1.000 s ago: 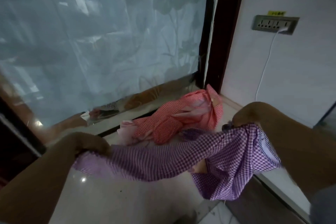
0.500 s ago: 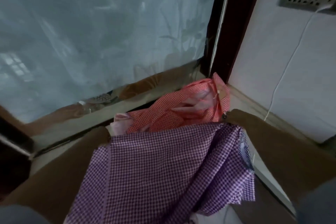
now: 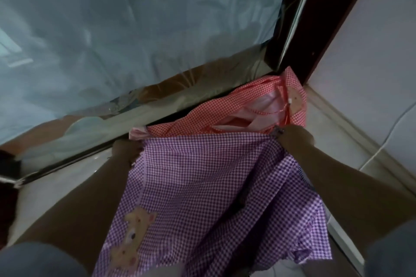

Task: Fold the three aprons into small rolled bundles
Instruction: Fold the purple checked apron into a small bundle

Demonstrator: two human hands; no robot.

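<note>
A purple checked apron [image 3: 202,186] with a tan giraffe patch hangs spread out in front of me. My left hand [image 3: 127,149] grips its upper left corner. My right hand [image 3: 292,137] grips its upper right corner, and loose folds of the cloth hang under my right forearm. Behind the purple apron, a crumpled red checked apron [image 3: 236,105] with pink lining lies on the pale floor, against the base of the glass panel. A third apron is not in sight.
A large frosted glass panel [image 3: 135,29] with a dark frame [image 3: 315,18] stands ahead. A white wall [image 3: 371,51] closes the right side, and a white cable [image 3: 382,139] runs down along it. The pale glossy floor [image 3: 67,180] shows at the left.
The purple apron went from a stretched, twisted band to a flat spread sheet held up by its top corners. The view has tilted down and closer to the red apron.
</note>
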